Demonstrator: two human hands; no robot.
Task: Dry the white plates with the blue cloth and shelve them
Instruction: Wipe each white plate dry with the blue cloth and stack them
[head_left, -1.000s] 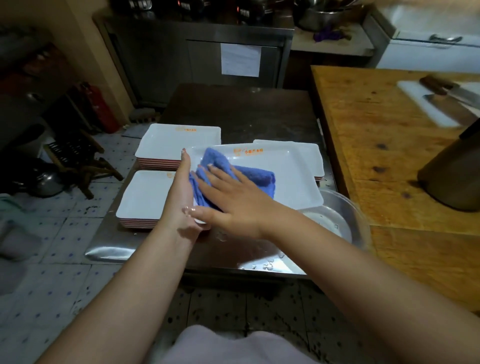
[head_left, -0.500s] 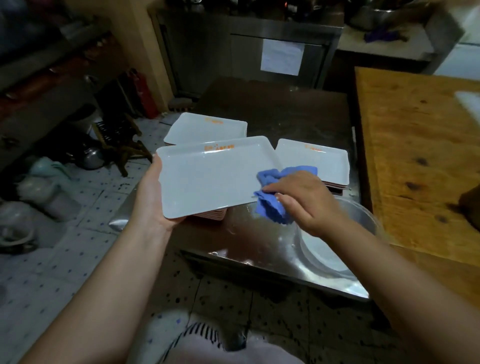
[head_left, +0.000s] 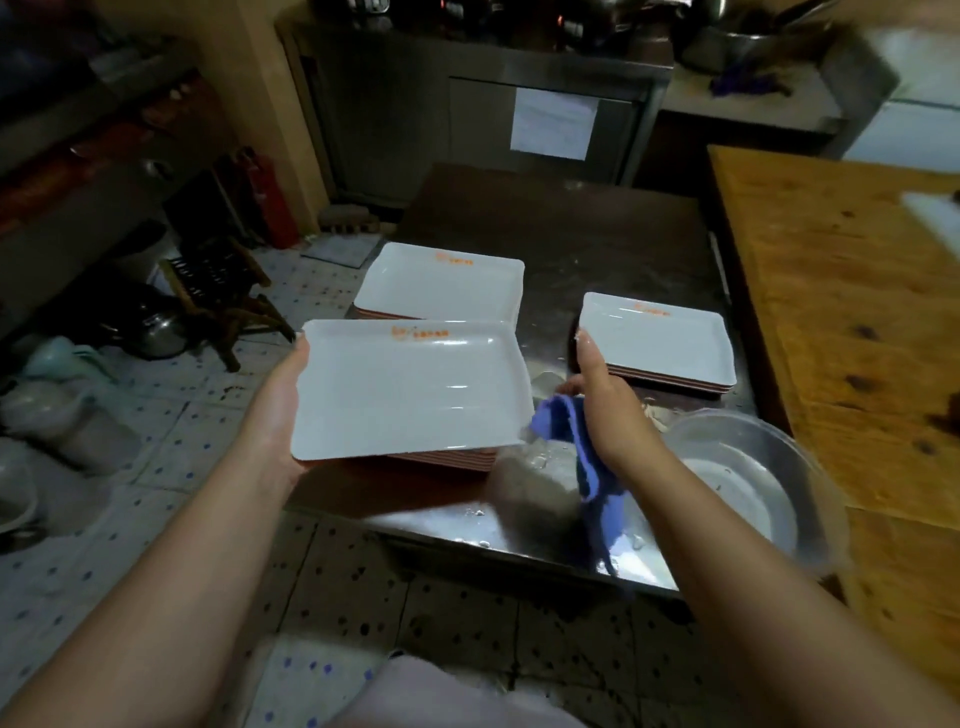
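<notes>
I see the left hand (head_left: 275, 410) gripping the white plate (head_left: 410, 389) by its left edge; right of that plate, the right hand (head_left: 605, 410) clutches the hanging blue cloth (head_left: 597, 483).

The kitchen is dim, with heavy shadow left of the steel table (head_left: 561, 234) and behind it. Soft glare streaks the held white plate (head_left: 410, 389) and the table's wet near edge. Wide-angle bending curves the wooden counter (head_left: 841, 291); far corners look blurred.
</notes>
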